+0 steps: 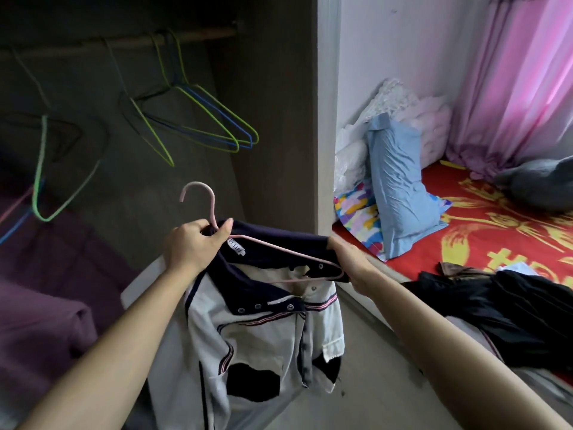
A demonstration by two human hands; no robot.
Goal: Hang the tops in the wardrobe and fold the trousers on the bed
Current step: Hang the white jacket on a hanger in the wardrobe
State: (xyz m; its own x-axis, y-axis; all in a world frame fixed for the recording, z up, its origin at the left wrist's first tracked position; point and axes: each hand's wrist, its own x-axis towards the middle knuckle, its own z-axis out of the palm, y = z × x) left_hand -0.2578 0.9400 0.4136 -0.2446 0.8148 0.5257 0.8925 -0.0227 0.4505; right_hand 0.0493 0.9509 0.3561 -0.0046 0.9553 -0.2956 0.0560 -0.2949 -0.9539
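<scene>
Shirt, white w/ navy collar, is at centre frame, half on the pink hanger. The collar is draped over the wire, the body sags toward 6 o'clock and the front placket is open. L hand, at 9 o'clock of the collar, pinches hanger neck + collar together, thumb on top. R hand, at 3 o'clock, clutches the shoulder fabric at the hanger's tip, fingers tucked under the cloth.

To do this well, imo:
- Seat both shoulders fully on the wire before R hand lets go, else the shirt slides off one side.
- Closing a top snap would help it sit.
- Then lift by the hook only, toward the rail at 11 o'clock, into a gap beside the empty hangers.
- Inside of the wardrobe is dim, so aim by the rail's pale wood.

Bed at 3 o'clock carries a pile of dark clothes, prob. next.
</scene>
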